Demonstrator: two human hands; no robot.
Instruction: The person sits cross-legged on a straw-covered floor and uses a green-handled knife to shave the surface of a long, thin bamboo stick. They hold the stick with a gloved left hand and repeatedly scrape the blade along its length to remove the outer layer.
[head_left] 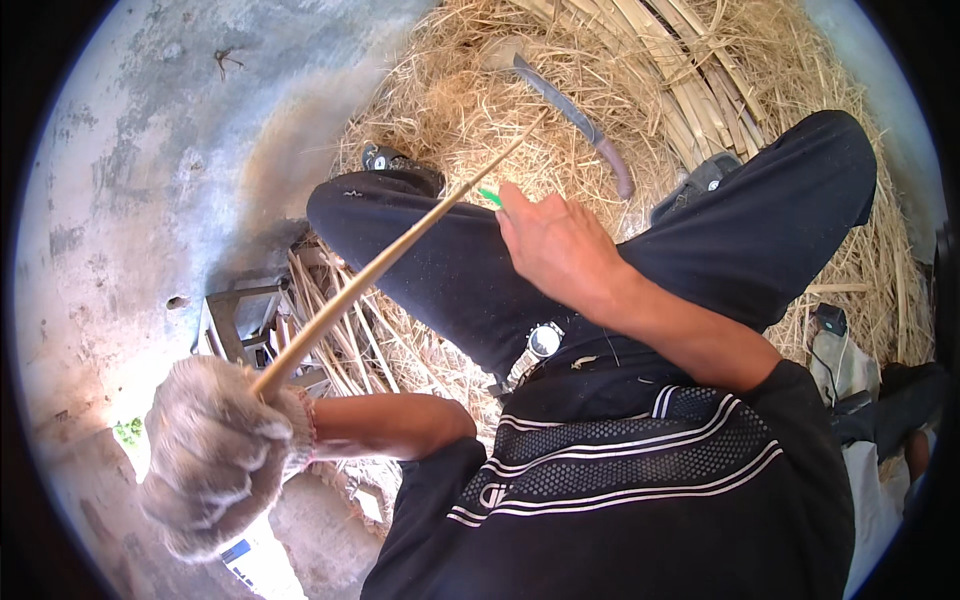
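Note:
A pale grey work glove covers my left hand [215, 460], raised at the lower left and closed round the thick end of a long bamboo strip [375, 262]. The strip slants up and away across my lap, thinning to its tip near a machete. Bare and closed, my right hand [560, 245] is beside the strip, over my lap. A small green object [489, 196] sticks out past its thumb; the rest of it is hidden in the fist. Whether it touches the strip I cannot tell. A wristwatch [545, 341] with a light metal band rests at my lap.
The machete [572, 112] with a brown handle lies on a bed of straw-like shavings [450, 90]. Split bamboo strips [690, 95] lie at the far right, thinner ones [350, 335] at my left. A stained wall [170, 180] rises on the left. Dark cloth [890, 405] lies at the right.

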